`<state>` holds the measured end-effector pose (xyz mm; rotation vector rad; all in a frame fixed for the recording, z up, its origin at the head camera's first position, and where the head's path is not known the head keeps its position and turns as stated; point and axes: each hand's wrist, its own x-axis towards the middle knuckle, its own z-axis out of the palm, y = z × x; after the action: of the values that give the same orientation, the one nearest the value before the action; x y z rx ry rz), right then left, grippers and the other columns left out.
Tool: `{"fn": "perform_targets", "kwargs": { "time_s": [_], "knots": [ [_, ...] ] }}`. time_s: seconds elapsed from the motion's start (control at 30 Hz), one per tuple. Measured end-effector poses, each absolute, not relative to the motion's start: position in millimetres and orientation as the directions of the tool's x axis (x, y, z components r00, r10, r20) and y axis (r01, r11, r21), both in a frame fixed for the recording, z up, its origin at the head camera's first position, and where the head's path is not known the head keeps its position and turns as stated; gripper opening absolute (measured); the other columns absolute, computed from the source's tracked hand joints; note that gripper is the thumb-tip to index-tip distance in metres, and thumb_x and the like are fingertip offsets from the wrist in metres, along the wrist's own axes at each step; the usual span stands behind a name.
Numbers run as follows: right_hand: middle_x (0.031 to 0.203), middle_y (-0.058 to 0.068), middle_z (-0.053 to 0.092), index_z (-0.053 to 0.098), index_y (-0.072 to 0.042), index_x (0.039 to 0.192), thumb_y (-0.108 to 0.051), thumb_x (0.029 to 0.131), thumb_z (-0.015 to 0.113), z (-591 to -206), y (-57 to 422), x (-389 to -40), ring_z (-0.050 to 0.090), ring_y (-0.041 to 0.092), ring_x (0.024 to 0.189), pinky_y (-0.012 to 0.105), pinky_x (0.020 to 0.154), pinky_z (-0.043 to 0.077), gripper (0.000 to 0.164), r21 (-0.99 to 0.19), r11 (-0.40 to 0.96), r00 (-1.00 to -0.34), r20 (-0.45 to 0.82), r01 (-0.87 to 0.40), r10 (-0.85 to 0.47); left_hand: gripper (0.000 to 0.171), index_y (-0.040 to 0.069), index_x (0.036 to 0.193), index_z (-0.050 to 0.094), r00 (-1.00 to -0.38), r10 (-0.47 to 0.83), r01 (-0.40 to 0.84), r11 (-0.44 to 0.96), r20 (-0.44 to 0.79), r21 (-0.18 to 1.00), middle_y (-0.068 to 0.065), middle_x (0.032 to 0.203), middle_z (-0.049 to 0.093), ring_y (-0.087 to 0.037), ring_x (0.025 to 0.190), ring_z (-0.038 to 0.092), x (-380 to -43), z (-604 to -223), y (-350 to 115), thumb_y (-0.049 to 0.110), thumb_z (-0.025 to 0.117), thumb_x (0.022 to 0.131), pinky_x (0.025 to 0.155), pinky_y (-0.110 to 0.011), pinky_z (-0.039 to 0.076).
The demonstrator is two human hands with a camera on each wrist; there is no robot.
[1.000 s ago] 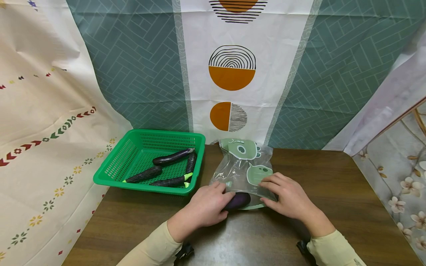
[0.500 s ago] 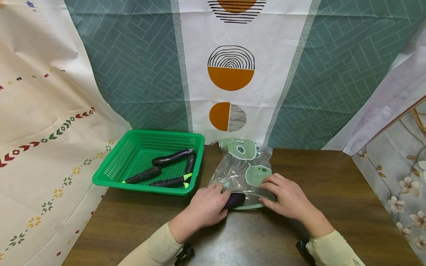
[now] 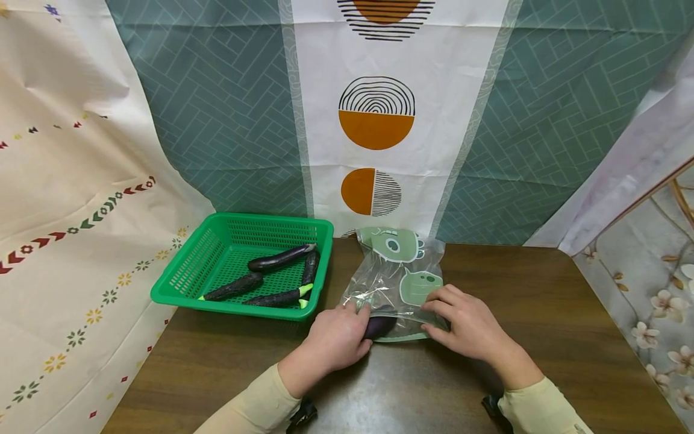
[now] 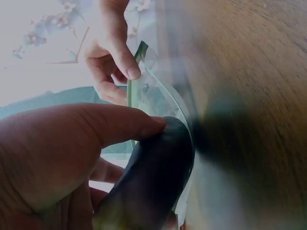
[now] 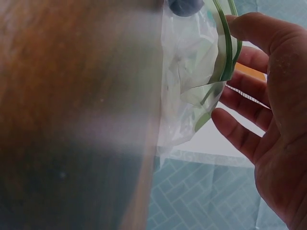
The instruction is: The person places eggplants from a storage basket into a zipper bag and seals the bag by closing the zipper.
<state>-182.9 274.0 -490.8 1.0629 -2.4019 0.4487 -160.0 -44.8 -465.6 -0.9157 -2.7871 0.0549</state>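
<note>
My left hand [image 3: 338, 337] grips a dark purple eggplant [image 3: 381, 326] at the mouth of a clear zip bag [image 3: 382, 280] with green cartoon prints. In the left wrist view, the thumb presses along the top of the eggplant [image 4: 156, 167], whose rounded end lies between the bag's two lips. Opposite, my right hand [image 3: 461, 319] pinches the bag's edge between thumb and fingers, and the mouth gapes. The right wrist view shows the green-lipped bag [image 5: 196, 62] at the thumb, the eggplant's tip [image 5: 186, 5] beyond it. The bag lies flat on the table, its far end toward the wall cloth.
A green plastic basket [image 3: 271, 221] with several more eggplants stands to the left of the bag. The brown wooden table [image 3: 412, 398] meets a patterned cloth [image 3: 374, 144] at the back. Floral and striped cloths hang at both sides.
The eggplant's rounded end has shifted left and tucked under the bag's upper film. My left hand has moved very slightly with it, while the right hand stays in place.
</note>
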Motion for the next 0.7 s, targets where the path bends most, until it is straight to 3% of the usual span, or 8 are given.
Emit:
{"fn": "perform_targets", "kwargs": {
  "time_s": [0.17, 0.37, 0.43, 0.7],
  "knots": [
    [0.111, -0.006, 0.070, 0.083, -0.016, 0.108, -0.028, 0.082, 0.096, -490.9, 273.6, -182.4, 0.066, 0.015, 0.100, 0.041, 0.077, 0.060, 0.032, -0.099, 0.649, -0.588, 0.542, -0.754, -0.601, 0.074, 0.003, 0.139, 0.070, -0.838, 0.520, 0.510, 0.854, 0.166, -0.106, -0.014, 0.106, 0.073, -0.028, 0.077, 0.075, -155.9, -463.4, -43.1, 0.056, 0.087, 0.091, 0.054, -0.043, 0.055],
    [0.111, -0.006, 0.070, 0.083, -0.016, 0.108, -0.029, 0.081, 0.096, -491.2, 273.4, -182.5, 0.066, 0.015, 0.099, 0.041, 0.077, 0.060, 0.033, -0.095, 0.651, -0.588, 0.541, -0.753, -0.601, 0.065, 0.007, 0.098, 0.061, -0.858, 0.466, 0.438, 0.884, 0.216, -0.166, -0.006, 0.072, 0.062, -0.025, 0.059, 0.068, -152.4, -464.5, -42.5, 0.066, 0.086, 0.087, 0.044, -0.041, 0.043],
    [0.111, -0.006, 0.070, 0.083, -0.016, 0.108, -0.029, 0.082, 0.096, -491.3, 273.3, -182.6, 0.066, 0.015, 0.099, 0.041, 0.077, 0.060, 0.032, -0.094, 0.652, -0.589, 0.539, -0.752, -0.602, 0.066, 0.009, 0.092, 0.056, -0.869, 0.449, 0.420, 0.892, 0.210, -0.167, -0.004, 0.063, 0.059, -0.026, 0.058, 0.067, -151.2, -463.8, -42.2, 0.068, 0.085, 0.088, 0.044, -0.042, 0.043],
    [0.112, -0.007, 0.070, 0.083, -0.016, 0.108, -0.030, 0.082, 0.096, -491.9, 273.6, -182.9, 0.066, 0.015, 0.100, 0.041, 0.078, 0.060, 0.032, -0.099, 0.650, -0.592, 0.534, -0.753, -0.604, 0.064, 0.006, 0.100, 0.068, -0.903, 0.425, 0.419, 0.903, 0.060, -0.097, -0.007, 0.066, 0.064, -0.025, 0.064, 0.070, -150.9, -460.3, -41.1, 0.069, 0.076, 0.096, 0.050, -0.043, 0.049]
  ]
}}
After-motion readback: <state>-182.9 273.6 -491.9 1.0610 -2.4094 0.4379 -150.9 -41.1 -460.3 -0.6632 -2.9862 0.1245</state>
